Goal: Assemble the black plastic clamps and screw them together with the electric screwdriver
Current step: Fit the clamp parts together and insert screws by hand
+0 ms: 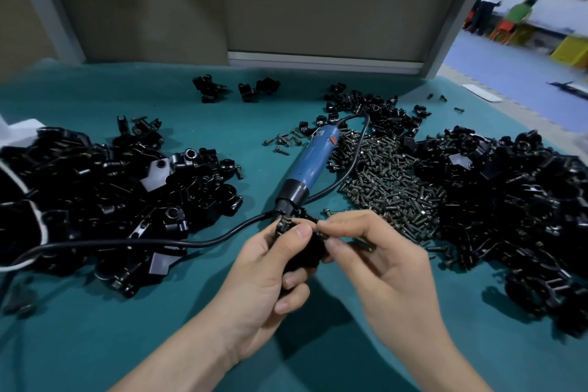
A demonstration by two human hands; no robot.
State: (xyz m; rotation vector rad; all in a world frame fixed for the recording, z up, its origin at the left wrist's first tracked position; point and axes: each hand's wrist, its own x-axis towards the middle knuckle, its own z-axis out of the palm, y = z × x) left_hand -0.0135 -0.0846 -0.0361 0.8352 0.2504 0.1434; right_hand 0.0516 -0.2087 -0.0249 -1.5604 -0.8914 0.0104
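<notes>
Teal mat (143, 337): screwdriver (313, 159) lies diagonal, tip nearward; left hand (267, 280), right hand (385, 267) pinch clamp (307, 253).

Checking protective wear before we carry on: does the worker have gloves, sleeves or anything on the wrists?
No gloves: the left hand and the right hand are both bare, with short nails and no rings in view. The left forearm and the right forearm are uncovered down to the picture's lower edge. No sleeve, watch or wristband shows.

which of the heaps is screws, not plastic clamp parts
The grey-metal heap just right of the blue screwdriver, beyond the right hand; the other heaps are black plastic.
</notes>
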